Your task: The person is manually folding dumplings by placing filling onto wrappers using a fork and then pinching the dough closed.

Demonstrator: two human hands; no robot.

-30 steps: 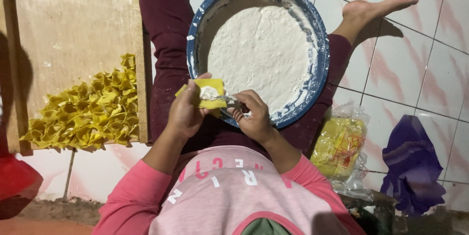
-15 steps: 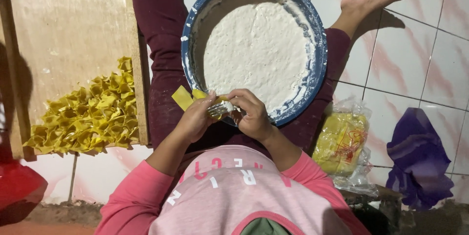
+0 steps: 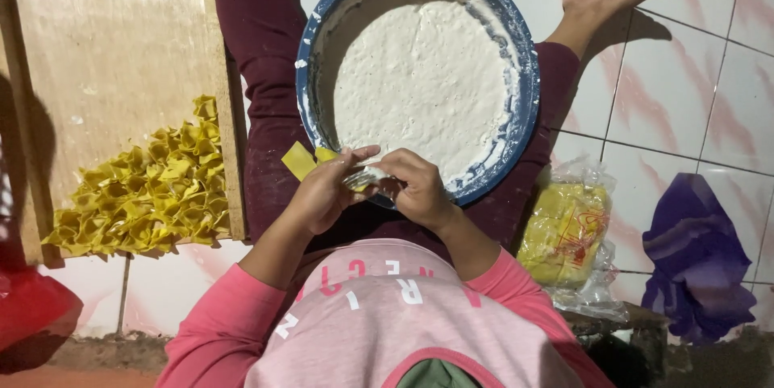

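Whereas flat 1 s ago, yellow wrapper (image 3: 300, 160) now folded; both hands (image 3: 326, 195) (image 3: 415, 188) pinch it, prob. w/ spoon.

Both hands, left (image 3: 322, 195), right (image 3: 415, 190), together, fingers pinched, elbows bent.

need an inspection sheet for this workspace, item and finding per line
surface: white tiled floor with pink streaks; the person sits on it, legs spread.
job's things: blue basin of white paste between the legs; yellow wrapper in the left hand; a small shiny thing at the right hand, too small to tell.
clutter: clear bag of yellow sheets; purple cloth; red bag.
fingers: both hands meet at the basin's near rim, curled around the wrapper.
cables: nothing seen.
surroundings: wooden tray holding a heap of folded yellow pieces.
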